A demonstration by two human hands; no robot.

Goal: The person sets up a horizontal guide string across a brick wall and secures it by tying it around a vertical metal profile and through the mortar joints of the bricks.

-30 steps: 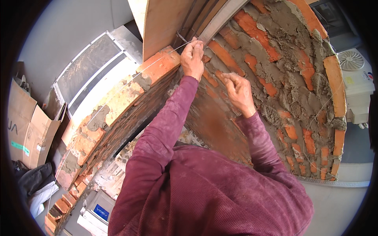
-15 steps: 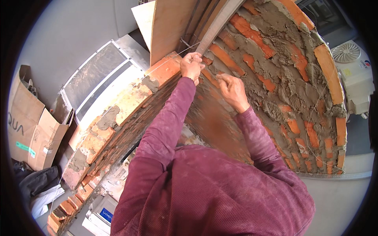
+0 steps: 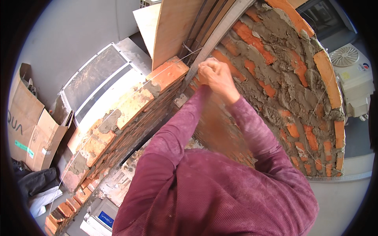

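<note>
Both my hands are together at the wall corner, beside the upright timber post (image 3: 216, 33). My right hand (image 3: 221, 78) is closed, fingers pinched; whatever they hold is hidden. Mostly covered by it is my left hand (image 3: 203, 74), whose fingers I cannot make out. A thin white string (image 3: 173, 65) stretches from near the post along the top of the left brick wall (image 3: 167, 74). On the right, mortar lies smeared over the orange bricks of another wall (image 3: 271, 59), where a loose thin line also hangs.
Plywood boards (image 3: 173, 29) stand behind the corner. At left are a framed panel (image 3: 98, 74) and an open cardboard box (image 3: 35, 126). An air-conditioner unit (image 3: 350, 74) sits beyond the right wall. Below the left wall is a white box with a blue label (image 3: 104, 214).
My hands, apart before, have come together at the corner. The left has moved right, away from the brick top, and the right has moved up and left across it.
</note>
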